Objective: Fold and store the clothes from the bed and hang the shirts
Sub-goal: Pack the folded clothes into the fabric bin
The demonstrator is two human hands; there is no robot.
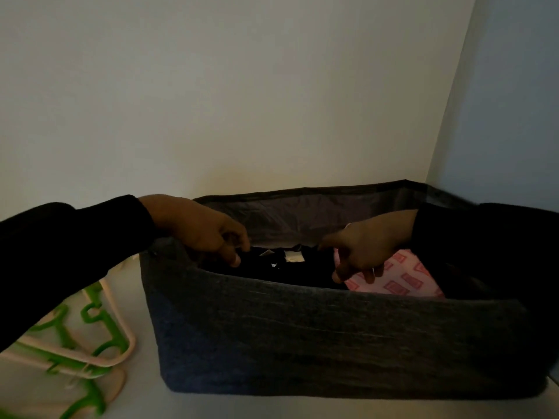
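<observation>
A dark grey fabric storage bin (332,337) stands on a white shelf. Inside it lies a folded black garment (281,267) with a small white label, and a pink patterned cloth (402,279) beside it on the right. My left hand (205,228) reaches over the bin's left rim, its fingers curled and pinching the black garment's left edge. My right hand (366,246) reaches in from the right, its fingers curled over the black garment's right edge, just above the pink cloth. Both arms wear black sleeves.
Several green and pale pink plastic hangers (84,343) lie on the shelf to the left of the bin. A white back wall (242,101) rises behind the bin, and a bluish side wall (508,101) closes the right.
</observation>
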